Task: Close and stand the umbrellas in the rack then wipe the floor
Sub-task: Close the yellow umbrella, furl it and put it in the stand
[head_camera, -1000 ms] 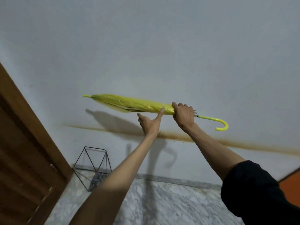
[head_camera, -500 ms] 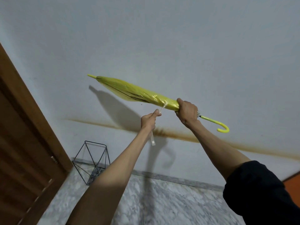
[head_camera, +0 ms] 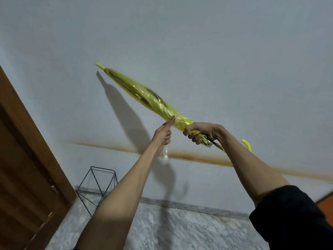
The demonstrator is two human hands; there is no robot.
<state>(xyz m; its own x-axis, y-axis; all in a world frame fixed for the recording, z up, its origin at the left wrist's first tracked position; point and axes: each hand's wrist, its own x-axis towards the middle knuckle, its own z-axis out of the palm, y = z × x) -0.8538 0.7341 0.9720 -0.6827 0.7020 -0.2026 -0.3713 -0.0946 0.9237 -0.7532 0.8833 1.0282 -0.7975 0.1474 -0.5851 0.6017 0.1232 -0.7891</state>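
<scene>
A folded yellow umbrella [head_camera: 144,95] is held up in front of the pale wall, its tip pointing up and left and its hooked handle [head_camera: 247,144] down at the right. My right hand [head_camera: 201,133] grips the canopy's lower end near the rib tips. My left hand [head_camera: 163,135] pinches the umbrella's clear closing strap [head_camera: 165,155], thumb pressed against the canopy; the strap's loose end hangs below the fist. A black wire rack [head_camera: 98,184] stands on the floor against the wall, lower left, with no umbrella in it.
A brown wooden door [head_camera: 23,168] fills the left edge beside the rack. Grey marble floor [head_camera: 180,230] spreads below. A rusty brown stain [head_camera: 198,157] runs across the wall. An orange surface [head_camera: 324,204] shows at the far right.
The umbrella has tilted, tip rising up and left. My left hand took hold of the clear strap and pulled it down, then moved back up against the canopy.
</scene>
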